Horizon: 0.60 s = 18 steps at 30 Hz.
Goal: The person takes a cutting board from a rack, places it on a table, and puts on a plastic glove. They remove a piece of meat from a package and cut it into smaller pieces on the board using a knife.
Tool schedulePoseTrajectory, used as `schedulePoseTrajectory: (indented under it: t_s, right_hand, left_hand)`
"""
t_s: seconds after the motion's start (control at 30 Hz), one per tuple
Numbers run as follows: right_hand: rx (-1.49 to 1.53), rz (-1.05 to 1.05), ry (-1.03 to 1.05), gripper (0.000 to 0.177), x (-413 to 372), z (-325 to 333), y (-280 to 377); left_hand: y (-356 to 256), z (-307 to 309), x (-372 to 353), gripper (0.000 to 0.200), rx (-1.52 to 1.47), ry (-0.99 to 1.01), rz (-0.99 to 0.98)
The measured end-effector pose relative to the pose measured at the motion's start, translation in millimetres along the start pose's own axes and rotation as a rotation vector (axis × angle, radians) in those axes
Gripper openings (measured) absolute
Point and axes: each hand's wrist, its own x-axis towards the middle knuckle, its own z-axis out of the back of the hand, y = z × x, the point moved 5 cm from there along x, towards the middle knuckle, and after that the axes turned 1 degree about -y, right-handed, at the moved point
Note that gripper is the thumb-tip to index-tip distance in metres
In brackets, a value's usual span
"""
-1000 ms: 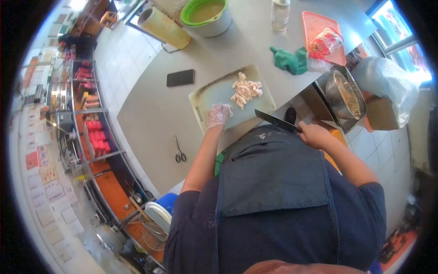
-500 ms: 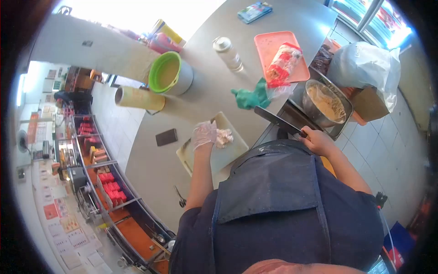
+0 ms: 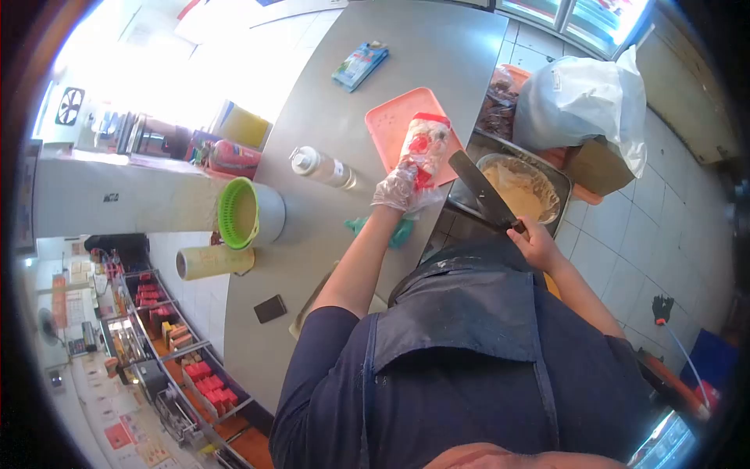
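My left hand [image 3: 397, 186], in a clear plastic glove, has its fingers closed on the near end of a red-and-white plastic food package [image 3: 428, 141]. The package lies on a pink tray [image 3: 383, 117]. My right hand [image 3: 537, 244] is bare and wrapped round the handle of a wide-bladed knife [image 3: 483, 189], the blade pointing up and left over a metal bowl. Under my left forearm, a green cloth or glove [image 3: 400, 233] shows in part. The cutting board [image 3: 301, 319] is mostly hidden behind my left arm.
A metal bowl of pale mixture [image 3: 519, 191] sits right of the table. Beyond it stands a large white bag [image 3: 574, 102]. On the table are a white bottle [image 3: 322, 166], a blue packet [image 3: 360, 66] and a phone [image 3: 270, 309]. A bucket with a green basket [image 3: 266, 213] and a film roll [image 3: 215, 263] are left.
My left hand has moved from the pale food on the cutting board up to the package on the tray. The knife stays in my right hand. My view has shifted.
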Motion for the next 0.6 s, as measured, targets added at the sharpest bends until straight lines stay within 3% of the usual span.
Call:
schedulePoseTrajectory:
  t_s: [0.03, 0.2, 0.47, 0.6]
  right_hand:
    - [-0.005, -0.014, -0.019, 0.028, -2, 0, -5]
    - [0.082, -0.076, -0.050, 0.024, -5, -10, -26]
    - [0.106, 0.000, -0.017, 0.022, 6, -7, -11]
    - [0.188, -0.121, 0.029, 0.020, 9, -9, -15]
  left_hand:
    - [2, -1, 3, 0.045, 0.431, 0.002, -0.114]
    - [20, -13, 13, 0.035, 0.376, 0.070, 0.051]
    - [37, -3, 19, 0.030, 0.469, -0.019, 0.042]
    - [23, 6, 16, 0.026, 0.405, -0.020, 0.266]
